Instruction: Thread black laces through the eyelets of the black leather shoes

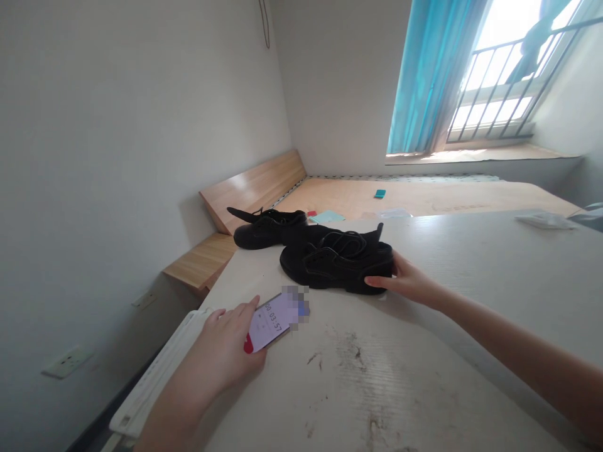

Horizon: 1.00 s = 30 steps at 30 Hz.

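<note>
My left hand (235, 333) is closed around the lower end of a smartphone (271, 323), whose lit screen reads 00:03:57; part of the screen is blurred out. At the heel of a black lace-up shoe (325, 263), my right hand (405, 279) grips with the thumb on the near side and the other fingers mostly hidden behind. The shoe rests on the white table, toe to the left, its laces loose on top. Just behind it and to the left lies a second black shoe (268, 229), its tongue sticking up.
The white table (424, 370) has dark scuff marks near me. Beyond it is a wooden bed board (438, 194) with a small teal item (380, 194). A clear plastic packet (546, 220) lies at the right. Along the left wall stands a white radiator-like panel (155, 370).
</note>
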### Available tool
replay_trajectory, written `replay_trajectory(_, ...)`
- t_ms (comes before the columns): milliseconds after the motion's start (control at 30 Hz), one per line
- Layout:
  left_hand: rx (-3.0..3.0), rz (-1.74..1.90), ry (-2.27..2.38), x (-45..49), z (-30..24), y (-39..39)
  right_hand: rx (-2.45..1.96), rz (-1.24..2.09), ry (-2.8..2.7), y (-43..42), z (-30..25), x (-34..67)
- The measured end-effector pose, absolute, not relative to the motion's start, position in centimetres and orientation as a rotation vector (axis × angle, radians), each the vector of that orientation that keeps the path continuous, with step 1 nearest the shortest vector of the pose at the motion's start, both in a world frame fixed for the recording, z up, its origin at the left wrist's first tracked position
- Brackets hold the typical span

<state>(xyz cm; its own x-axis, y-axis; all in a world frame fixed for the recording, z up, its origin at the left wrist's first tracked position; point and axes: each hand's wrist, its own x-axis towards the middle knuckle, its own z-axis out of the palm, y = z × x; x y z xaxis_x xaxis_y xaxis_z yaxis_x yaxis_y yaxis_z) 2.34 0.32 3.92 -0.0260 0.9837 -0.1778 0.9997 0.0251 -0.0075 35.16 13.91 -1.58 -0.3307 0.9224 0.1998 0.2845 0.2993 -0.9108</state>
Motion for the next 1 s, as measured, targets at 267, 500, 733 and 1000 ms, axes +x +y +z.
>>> replay_trajectory(267,2.126,-0.091,2.04,1.7,3.1,-0.7,-0.858,1.231,-1.938,17.1,-0.2,27.4)
replay_trajectory(500,2.114,-0.08,2.096,2.3,3.1,-0.6,-0.815,1.241,-2.042,19.8,-0.5,19.6)
replay_trajectory(733,2.087,0.002,2.198,2.8,3.0,-0.1,-0.963,1.045,-2.126,20.5,-0.4,16.8)
replay_trajectory(1000,2.114,0.025,2.395,3.2,2.3,1.0,-1.039,0.894,-2.185,20.2,-0.5,17.7)
